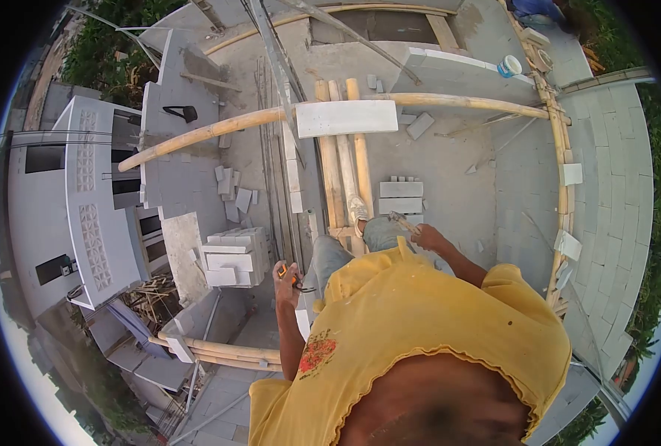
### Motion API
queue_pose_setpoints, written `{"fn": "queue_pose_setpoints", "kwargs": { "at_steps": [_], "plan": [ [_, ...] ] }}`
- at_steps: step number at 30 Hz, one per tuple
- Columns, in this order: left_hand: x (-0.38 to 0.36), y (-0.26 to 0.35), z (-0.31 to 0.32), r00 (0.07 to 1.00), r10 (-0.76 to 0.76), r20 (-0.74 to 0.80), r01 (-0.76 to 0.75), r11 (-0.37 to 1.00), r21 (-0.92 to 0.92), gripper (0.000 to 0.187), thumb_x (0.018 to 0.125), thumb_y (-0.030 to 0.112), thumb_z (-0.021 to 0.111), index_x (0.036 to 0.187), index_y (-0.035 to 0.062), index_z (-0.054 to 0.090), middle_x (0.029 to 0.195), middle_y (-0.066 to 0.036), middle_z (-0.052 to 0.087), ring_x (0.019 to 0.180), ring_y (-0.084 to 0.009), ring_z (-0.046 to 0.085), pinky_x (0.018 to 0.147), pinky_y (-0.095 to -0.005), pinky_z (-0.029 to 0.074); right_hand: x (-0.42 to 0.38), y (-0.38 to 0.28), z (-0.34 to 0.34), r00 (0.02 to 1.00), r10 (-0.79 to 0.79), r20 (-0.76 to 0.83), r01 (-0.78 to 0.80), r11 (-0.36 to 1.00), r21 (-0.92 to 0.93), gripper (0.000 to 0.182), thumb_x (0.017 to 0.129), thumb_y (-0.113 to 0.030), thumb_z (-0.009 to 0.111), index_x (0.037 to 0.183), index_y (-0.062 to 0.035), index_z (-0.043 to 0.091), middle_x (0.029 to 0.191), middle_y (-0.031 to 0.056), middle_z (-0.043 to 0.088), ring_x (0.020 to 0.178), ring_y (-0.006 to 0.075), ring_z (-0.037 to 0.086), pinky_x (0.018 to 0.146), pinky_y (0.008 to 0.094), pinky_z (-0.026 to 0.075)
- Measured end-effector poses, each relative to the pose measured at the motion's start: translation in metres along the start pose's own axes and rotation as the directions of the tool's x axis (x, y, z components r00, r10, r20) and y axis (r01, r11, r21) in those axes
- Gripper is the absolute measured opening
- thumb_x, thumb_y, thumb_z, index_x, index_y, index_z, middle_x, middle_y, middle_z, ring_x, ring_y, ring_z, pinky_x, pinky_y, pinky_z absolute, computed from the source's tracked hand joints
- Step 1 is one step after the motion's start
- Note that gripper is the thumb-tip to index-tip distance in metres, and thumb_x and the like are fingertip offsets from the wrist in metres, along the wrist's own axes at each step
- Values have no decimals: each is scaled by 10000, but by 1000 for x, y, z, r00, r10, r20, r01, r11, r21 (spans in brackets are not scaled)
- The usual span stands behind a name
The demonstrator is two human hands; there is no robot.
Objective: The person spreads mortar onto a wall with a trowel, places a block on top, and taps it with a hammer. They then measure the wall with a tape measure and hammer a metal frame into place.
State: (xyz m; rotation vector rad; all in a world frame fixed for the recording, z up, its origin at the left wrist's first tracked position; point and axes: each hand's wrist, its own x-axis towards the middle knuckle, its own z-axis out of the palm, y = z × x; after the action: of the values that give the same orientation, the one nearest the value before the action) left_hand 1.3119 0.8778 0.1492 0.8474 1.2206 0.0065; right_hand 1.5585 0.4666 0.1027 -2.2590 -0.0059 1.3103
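Note:
My left hand (pixel 286 287) is closed round an orange and black tape measure (pixel 292 279), out to the left of my knee. A dark strap or cord loops from it toward my leg. On the other side, my right hand (pixel 427 238) grips a greyish hand tool (pixel 402 221) by its near end, over my thigh; its exact kind is too small to make out. Below my hands, my foot in a pale shoe (pixel 358 211) stands on bamboo poles (pixel 346 163). Farther ahead, a white block (pixel 347 118) lies across the poles.
A long bamboo pole (pixel 211 136) crosses ahead of me, with a slanting metal brace (pixel 278 70) near it. Down on the floor are a stack of white blocks (pixel 230 256) and more blocks (pixel 401 197). A block wall (pixel 605 178) rises at right; a bucket (pixel 509 66) sits on another wall.

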Motion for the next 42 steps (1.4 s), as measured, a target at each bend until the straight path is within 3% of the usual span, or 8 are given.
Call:
{"fn": "queue_pose_setpoints", "kwargs": {
  "at_steps": [4,7,13,19,25,28,34,42],
  "plan": [
    [41,16,4,994,-105,38,108,991,-78,362,893,277,767,1127,107,549,842,-46,630,716,-168,618,559,-305,467,43,6,11,921,-178,-348,86,961,-263,352,882,-356,713,997,-38,614,752,118,647,591,241,617,571,394,506],
    [68,33,12,970,-234,67,243,925,-291,310,883,309,778,991,114,563,844,-69,638,725,-200,636,598,-351,550,15,-53,-31,978,186,-89,-136,905,402,391,869,-367,703,1014,-16,610,808,173,659,725,333,658,705,440,532],
    [159,156,83,994,-22,103,40,985,-169,213,916,214,736,960,91,568,778,-26,592,612,-153,587,535,-312,508,74,-8,-9,883,-11,-469,-32,996,-84,315,921,-309,652,1027,-15,617,784,149,649,646,280,632,626,424,521],
    [250,281,155,968,208,143,-208,978,-19,296,884,138,758,1041,153,508,821,-9,596,636,-132,593,574,-307,534,80,-100,-42,896,430,-107,-296,760,579,393,885,-330,681,1080,8,632,921,231,691,907,382,683,811,464,526],
    [277,344,239,971,238,-14,-236,955,-182,276,891,243,768,1011,157,535,837,-1,616,711,-141,625,709,-387,582,136,-69,-50,933,266,-243,-238,961,139,408,892,-326,680,1136,1,658,1014,237,705,989,389,680,853,472,520],
    [292,338,253,975,222,-31,-223,949,-221,272,896,280,763,991,148,545,844,-3,610,721,-148,623,692,-380,573,153,-68,-74,932,218,-288,-195,975,107,458,876,-338,699,1154,20,635,984,213,704,910,361,698,783,454,535],
    [334,338,286,979,161,-121,-182,966,-183,304,899,340,760,984,130,557,894,-16,602,807,-171,622,707,-366,548,174,-139,-180,898,414,149,-424,725,543,529,807,-446,811,982,14,619,599,6,518,527,181,526,546,358,475],
    [415,414,335,950,309,-49,-313,943,-117,435,884,293,788,1158,143,486,996,-40,610,864,-181,628,743,-349,529,230,-182,-185,996,84,39,-93,911,403,338,857,-331,746,936,-51,576,760,16,582,673,113,555,583,307,462]
  ]
}}
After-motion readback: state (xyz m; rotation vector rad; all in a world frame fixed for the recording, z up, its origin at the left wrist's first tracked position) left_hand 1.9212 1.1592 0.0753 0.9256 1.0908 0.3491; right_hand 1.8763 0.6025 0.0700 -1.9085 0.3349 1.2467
